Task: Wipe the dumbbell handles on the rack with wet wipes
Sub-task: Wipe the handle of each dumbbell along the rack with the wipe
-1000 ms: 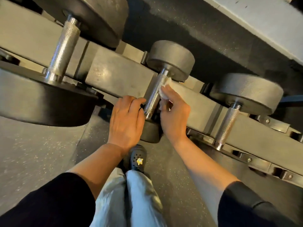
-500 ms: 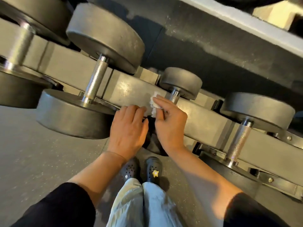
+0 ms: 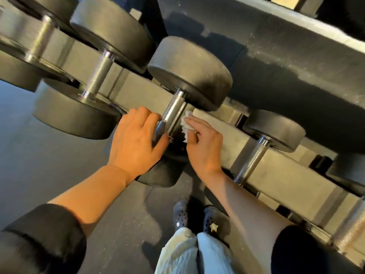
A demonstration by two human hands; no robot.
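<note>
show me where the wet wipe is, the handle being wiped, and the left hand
wipe [image 3: 185, 125], head view, on its crumpled white middle
handle [image 3: 172, 111], head view, on the bare metal shaft
left hand [image 3: 136, 141], head view, on the back of the hand

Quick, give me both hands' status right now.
Left hand: fingers curled round the dumbbell handle, holding it.
Right hand: pinching the wet wipe beside that handle.

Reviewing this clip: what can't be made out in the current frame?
Head view only:
- Lower end of the handle: hidden behind the left hand.
- Most of the wipe: covered by the right hand.
- Far-left dumbbell: motion-blurred, cut by the edge.
- Weight markings: none legible.
</note>
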